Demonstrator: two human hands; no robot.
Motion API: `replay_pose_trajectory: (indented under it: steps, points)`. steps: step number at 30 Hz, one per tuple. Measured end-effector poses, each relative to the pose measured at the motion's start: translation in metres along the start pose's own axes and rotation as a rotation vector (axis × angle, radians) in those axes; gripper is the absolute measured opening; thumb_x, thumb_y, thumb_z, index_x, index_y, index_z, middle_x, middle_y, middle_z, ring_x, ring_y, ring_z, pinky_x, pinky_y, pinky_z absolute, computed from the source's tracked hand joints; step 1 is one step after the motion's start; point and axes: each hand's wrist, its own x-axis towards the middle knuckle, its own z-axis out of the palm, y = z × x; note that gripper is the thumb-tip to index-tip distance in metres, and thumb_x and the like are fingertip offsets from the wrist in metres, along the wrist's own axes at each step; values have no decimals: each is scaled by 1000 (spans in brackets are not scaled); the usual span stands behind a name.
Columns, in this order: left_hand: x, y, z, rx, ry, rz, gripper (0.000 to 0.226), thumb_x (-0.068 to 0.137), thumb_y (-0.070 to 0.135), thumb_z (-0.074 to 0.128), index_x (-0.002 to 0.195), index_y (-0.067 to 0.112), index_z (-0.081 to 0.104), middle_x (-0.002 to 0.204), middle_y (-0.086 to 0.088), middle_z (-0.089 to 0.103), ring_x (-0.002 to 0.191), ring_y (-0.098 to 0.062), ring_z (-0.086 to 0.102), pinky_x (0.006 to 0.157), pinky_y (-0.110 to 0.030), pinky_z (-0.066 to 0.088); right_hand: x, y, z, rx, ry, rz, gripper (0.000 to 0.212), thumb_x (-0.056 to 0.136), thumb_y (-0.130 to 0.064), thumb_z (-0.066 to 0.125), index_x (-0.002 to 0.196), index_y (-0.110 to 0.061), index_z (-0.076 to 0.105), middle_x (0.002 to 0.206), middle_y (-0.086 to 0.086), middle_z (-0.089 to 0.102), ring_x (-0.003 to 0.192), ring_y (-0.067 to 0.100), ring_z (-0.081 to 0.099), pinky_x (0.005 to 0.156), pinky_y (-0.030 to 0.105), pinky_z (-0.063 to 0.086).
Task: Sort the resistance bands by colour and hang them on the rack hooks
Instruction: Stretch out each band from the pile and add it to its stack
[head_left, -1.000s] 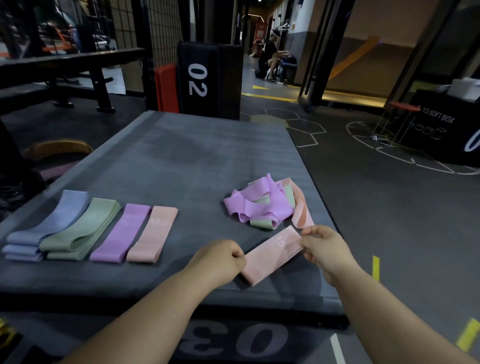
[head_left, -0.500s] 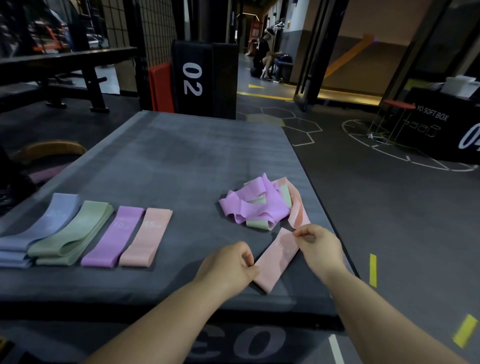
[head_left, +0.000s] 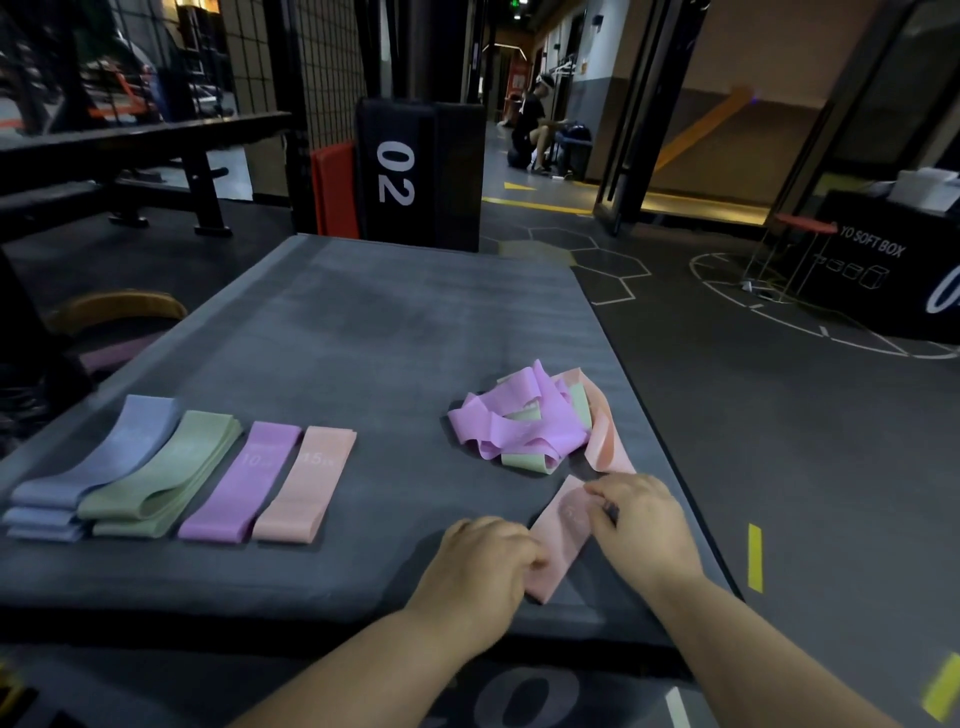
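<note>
A flat pink band (head_left: 561, 540) lies near the front right of the grey padded box top (head_left: 395, 338). My left hand (head_left: 483, 566) pinches its near end and my right hand (head_left: 641, 519) pinches its far end. Just beyond sits a tangled pile of purple, green and pink bands (head_left: 530, 421). At the left, sorted bands lie in a row: blue bands (head_left: 98, 467), green bands (head_left: 166, 473), a purple band (head_left: 244, 483) and a pink band (head_left: 306, 483). No rack hooks are visible.
A black pad marked 02 (head_left: 410, 176) and a red pad (head_left: 335, 189) stand behind the box. A dark bench (head_left: 130, 150) is at the far left. A black soft box (head_left: 893, 270) stands at the right. A person sits far back in the corridor.
My hands have drawn closer together on the pink band, and the band has turned more end-on and settled lower onto the box top.
</note>
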Motion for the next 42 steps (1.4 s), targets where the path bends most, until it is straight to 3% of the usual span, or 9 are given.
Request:
replay_pose_trajectory:
  steps: [3, 5, 7, 10, 13, 20, 28, 34, 42]
  points:
    - [-1, -5, 3, -6, 3, 17, 28, 77, 20, 52, 96, 25, 71, 102, 11, 68, 90, -17, 60, 82, -34, 50, -6, -2, -4, -115, -57, 12, 30, 91, -34, 56, 120, -37, 63, 122, -14, 60, 121, 16, 49, 95, 34, 37]
    - [-1, -4, 2, -1, 11, 29, 28, 80, 28, 47, 96, 25, 70, 114, 12, 67, 102, -13, 61, 88, -27, 50, -8, -1, -4, -140, -76, 3, 33, 93, -35, 53, 126, -37, 59, 128, -14, 57, 126, 15, 44, 97, 34, 34]
    - [-1, 1, 0, 13, -55, 2, 35, 92, 33, 38, 117, 24, 61, 138, 7, 53, 134, -10, 40, 110, -23, 27, -9, 0, -2, -129, -83, -23, 37, 96, -35, 52, 132, -33, 56, 135, -12, 54, 131, 15, 41, 100, 35, 33]
    - [-3, 2, 2, 90, -141, -43, 37, 101, 29, 34, 136, 22, 41, 152, -1, 36, 146, -7, 14, 113, -19, -1, -8, 1, 0, -137, -154, -42, 43, 102, -38, 37, 145, -34, 41, 151, -16, 37, 142, 9, 28, 108, 33, 26]
    - [-2, 4, 0, 138, -190, -59, 42, 102, 28, 32, 144, 24, 31, 154, -2, 32, 147, -9, 10, 116, -25, -3, -7, 2, 1, -202, -226, -76, 49, 101, -37, 16, 149, -41, 28, 155, -22, 25, 145, 5, 19, 108, 30, 22]
    - [-3, 7, -4, 246, -324, -61, 50, 104, 28, 20, 153, 31, 10, 159, 20, 5, 148, -11, -5, 118, -38, -8, -4, 7, 1, -207, -344, -66, 47, 105, -37, 20, 152, -41, 17, 159, -20, 16, 149, 7, 3, 118, 37, 9]
    - [-5, 14, -10, 228, -353, -112, 51, 103, 28, 21, 152, 35, 9, 158, 24, 2, 147, -8, -7, 119, -40, -8, -8, 4, 2, -210, -386, -45, 50, 104, -44, 15, 153, -40, 9, 160, -19, 7, 149, 8, -1, 121, 41, 2]
    - [-7, 11, -7, 207, -321, -128, 54, 97, 41, 14, 151, 39, 10, 157, 25, 6, 148, -10, -5, 118, -41, -10, -6, 4, 3, -151, -319, 1, 45, 104, -42, 18, 149, -45, 22, 157, -24, 19, 148, 6, 6, 119, 37, 8]
    - [-6, 10, -9, 182, -321, -112, 47, 103, 35, 26, 149, 42, 18, 157, 26, 6, 148, -9, -6, 118, -41, -10, -6, -1, 5, -164, -300, 26, 46, 104, -40, 20, 149, -44, 24, 156, -23, 22, 148, 8, 9, 117, 37, 11]
